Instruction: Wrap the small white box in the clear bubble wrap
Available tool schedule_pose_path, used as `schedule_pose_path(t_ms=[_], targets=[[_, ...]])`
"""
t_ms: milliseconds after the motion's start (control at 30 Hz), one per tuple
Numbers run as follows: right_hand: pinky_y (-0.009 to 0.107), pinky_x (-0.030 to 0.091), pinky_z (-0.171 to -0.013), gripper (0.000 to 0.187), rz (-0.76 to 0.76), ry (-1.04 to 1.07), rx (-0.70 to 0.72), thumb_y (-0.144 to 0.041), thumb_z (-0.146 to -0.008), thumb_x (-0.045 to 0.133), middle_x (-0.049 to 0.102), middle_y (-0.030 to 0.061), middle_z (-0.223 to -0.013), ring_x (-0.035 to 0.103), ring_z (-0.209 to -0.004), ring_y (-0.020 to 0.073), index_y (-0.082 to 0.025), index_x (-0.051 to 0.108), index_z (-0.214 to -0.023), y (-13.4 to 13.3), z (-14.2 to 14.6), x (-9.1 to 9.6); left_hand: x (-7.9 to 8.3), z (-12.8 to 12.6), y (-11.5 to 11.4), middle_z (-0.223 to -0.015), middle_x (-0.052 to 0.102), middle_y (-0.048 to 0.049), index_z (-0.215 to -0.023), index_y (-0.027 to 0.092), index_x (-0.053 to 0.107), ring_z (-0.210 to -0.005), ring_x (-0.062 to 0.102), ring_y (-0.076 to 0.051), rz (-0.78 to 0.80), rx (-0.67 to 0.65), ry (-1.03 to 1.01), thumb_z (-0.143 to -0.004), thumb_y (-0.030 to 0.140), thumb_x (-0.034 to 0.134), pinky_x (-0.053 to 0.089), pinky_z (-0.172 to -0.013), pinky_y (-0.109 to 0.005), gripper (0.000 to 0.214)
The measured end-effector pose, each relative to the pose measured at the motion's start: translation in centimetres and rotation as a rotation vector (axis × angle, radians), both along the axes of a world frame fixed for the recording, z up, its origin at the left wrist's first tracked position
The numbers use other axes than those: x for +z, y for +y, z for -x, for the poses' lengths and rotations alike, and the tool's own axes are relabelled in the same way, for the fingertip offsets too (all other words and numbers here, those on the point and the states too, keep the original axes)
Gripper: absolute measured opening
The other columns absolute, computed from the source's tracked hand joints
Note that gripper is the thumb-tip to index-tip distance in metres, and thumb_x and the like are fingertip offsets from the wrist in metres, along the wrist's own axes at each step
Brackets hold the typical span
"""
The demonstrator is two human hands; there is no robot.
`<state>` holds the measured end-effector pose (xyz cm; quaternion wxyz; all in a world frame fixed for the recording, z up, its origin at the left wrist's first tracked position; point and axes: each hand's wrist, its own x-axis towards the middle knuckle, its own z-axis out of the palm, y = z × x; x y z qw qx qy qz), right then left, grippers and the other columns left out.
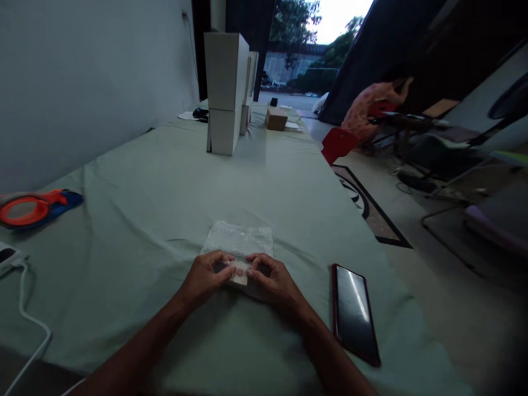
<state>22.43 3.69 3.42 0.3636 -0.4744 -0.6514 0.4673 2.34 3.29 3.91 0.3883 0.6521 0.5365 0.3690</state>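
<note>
- The fingers (223, 263) of the left hand (206, 278) are curled shut, pinching the near edge of a bubble-wrap packet (239, 239).
- The right hand (272, 280) mirrors it, its fingers (258, 264) closed on the same near edge, and the fingertips of both hands almost meet.
- Between the two sets of fingertips a small pale strip (240, 273) shows at the packet's near edge. I cannot tell whether it is tape or a flap.
- The packet lies flat on the counter (165, 181), which is covered with a pale green cloth. Both forearms come in from the side nearest the person.
- Right of the packet, near it but not touching, a dark phone (353, 311) in a red case lies face up.
- Well to the left of the packet, an orange ring on something blue (28, 212) rests by the counter's edge.
- Nearer than that ring, still left of the packet, a white cable (28, 319) trails off the counter.
- Far beyond the packet stands a stack of white boxes (225, 88).
- A small brown box (276, 118) sits just right of that stack, farther from the packet still.
</note>
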Motion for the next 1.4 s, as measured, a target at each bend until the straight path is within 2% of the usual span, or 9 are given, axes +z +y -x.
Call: schedule_pose_path(t_ms=[167, 633, 733, 833, 933, 1100, 1167, 1300, 1400], targets=[[0.024, 0.042, -0.065, 0.024, 0.051, 0.016, -0.007, -0.04, -0.077, 0.064, 0.062, 0.0012, -0.078, 0.055, -0.072, 0.0154, -0.019, 0.055, -0.071, -0.3, 0.3, -0.2, -0.1, -0.2, -0.3, -0.083, 0.072, -0.0007, -0.081, 0.019, 0.068, -0.08, 0.065, -0.017, 0.025, 0.023, -0.027, -0.075, 0.03, 0.061, 0.048, -0.071, -0.024, 0.014], [0.027, 0.044, -0.065, 0.017, 0.095, 0.02, -0.032, -0.034, -0.079, 0.062, 0.062, 0.001, -0.075, 0.056, -0.072, 0.0159, -0.019, 0.056, -0.075, -1.3, 0.0, -0.4, 0.0, -0.3, -1.3, -0.071, 0.066, 0.001, -0.074, 0.017, 0.064, -0.068, 0.06, -0.015, 0.108, 0.041, 0.003, -0.073, 0.027, 0.06, 0.044, -0.062, -0.023, 0.011], [0.028, 0.044, -0.067, 0.01, -0.04, -0.14, -0.086, -0.029, -0.081, 0.06, 0.061, 0.0009, -0.077, 0.057, -0.073, 0.0168, -0.019, 0.058, -0.082, -1.5, -0.3, -0.3, 0.1, -0.2, -1.1, -0.074, 0.064, 0.0013, -0.077, 0.018, 0.061, -0.07, 0.06, -0.015, 0.097, 0.026, 0.018, -0.072, 0.026, 0.062, 0.044, -0.063, -0.023, 0.01], [0.033, 0.044, -0.077, 0.008, -0.392, -0.326, -0.15, -0.021, -0.083, 0.058, 0.063, 0.0056, -0.092, 0.057, -0.087, 0.0205, -0.02, 0.06, -0.091, -2.1, -0.3, 0.6, 0.2, -0.2, -0.9, -0.084, 0.066, -0.0007, -0.09, 0.018, 0.061, -0.081, 0.062, -0.017, 0.099, 0.016, -0.025, -0.071, 0.024, 0.061, 0.048, -0.072, -0.025, 0.02], [0.036, 0.041, -0.081, 0.013, -0.708, -0.513, -0.025, -0.017, -0.089, 0.053, 0.063, 0.0073, -0.098, 0.055, -0.093, 0.0218, -0.021, 0.062, -0.097, -3.1, 0.3, 2.0, 0.2, -0.3, -0.6, -0.086, 0.067, -0.002, -0.095, 0.018, 0.062, -0.082, 0.064, -0.018, 0.122, -0.013, -0.034, -0.071, 0.024, 0.059, 0.049, -0.075, -0.026, 0.025], [0.036, 0.038, -0.078, 0.013, -0.712, -0.748, 0.227, -0.02, -0.088, 0.058, 0.064, 0.0067, -0.099, 0.054, -0.09, 0.0219, -0.019, 0.06, -0.101, -4.0, 1.6, 2.8, 0.8, 0.3, -0.7, -0.091, 0.069, -0.0035, -0.097, 0.018, 0.064, -0.085, 0.064, -0.018, 0.115, -0.038, 0.016, -0.073, 0.026, 0.057, 0.049, -0.079, -0.027, 0.026], [0.036, 0.037, -0.081, 0.016, -0.698, -0.78, 0.249, -0.019, -0.089, 0.057, 0.064, 0.0063, -0.102, 0.054, -0.092, 0.0216, -0.019, 0.059, -0.105, -4.1, 1.8, 2.8, 1.0, 1.3, -0.9, -0.091, 0.068, -0.003, -0.105, 0.018, 0.063, -0.083, 0.063, -0.018, 0.102, -0.019, 0.077, -0.074, 0.028, 0.057, 0.048, -0.076, -0.027, 0.033], [0.037, 0.035, -0.083, 0.024, -0.703, -0.83, 0.243, -0.018, -0.088, 0.058, 0.063, 0.0056, -0.102, 0.053, -0.092, 0.022, -0.021, 0.056, -0.112, -3.9, 1.9, 2.9, 0.7, 3.1, -1.2, -0.069, 0.059, 0.0025, -0.11, 0.018, 0.061, -0.063, 0.056, -0.016, 0.085, 0.079, 0.275, -0.076, 0.026, 0.051, 0.043, -0.06, -0.025, 0.036], [0.038, 0.033, -0.085, 0.024, -0.732, -0.888, 0.226, -0.018, -0.09, 0.053, 0.062, 0.0055, -0.097, 0.052, -0.09, 0.0221, -0.023, 0.055, -0.114, -3.8, 2.3, 3.0, -0.2, 3.7, -1.4, -0.072, 0.059, 0.0009, -0.11, 0.017, 0.062, -0.066, 0.056, -0.017, 0.01, 0.15, 0.407, -0.075, 0.024, 0.052, 0.045, -0.065, -0.027, 0.037]])
